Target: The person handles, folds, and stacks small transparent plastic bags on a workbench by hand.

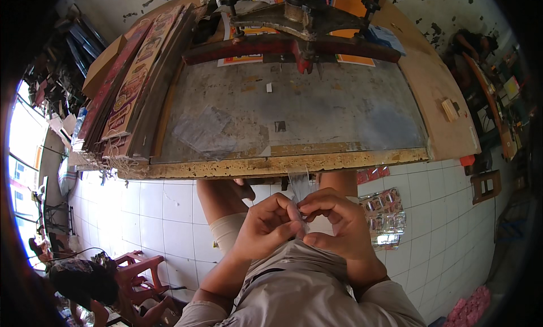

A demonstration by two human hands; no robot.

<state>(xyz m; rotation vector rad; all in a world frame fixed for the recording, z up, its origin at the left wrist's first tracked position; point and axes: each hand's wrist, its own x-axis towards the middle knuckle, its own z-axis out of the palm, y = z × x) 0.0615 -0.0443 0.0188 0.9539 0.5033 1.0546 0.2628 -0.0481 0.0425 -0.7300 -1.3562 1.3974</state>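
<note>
Both my hands are raised above my lap, just short of the bench's near edge. Between them is a thin, clear plastic piece, perhaps a small bag, reaching up toward the bench. My left hand pinches its lower part between thumb and fingers. From the other side, my right hand has its curled fingertips on the same plastic, close to the left fingertips. Fingers cover the part being gripped. Beyond lies the worn grey bench top, with a flat clear plastic sheet on its left.
A heavy press with a red bar spans the bench's far side. Printed cardboard strips are stacked at left. Shiny printed packets lie on the tiled floor at right. A red stool and a person are at lower left.
</note>
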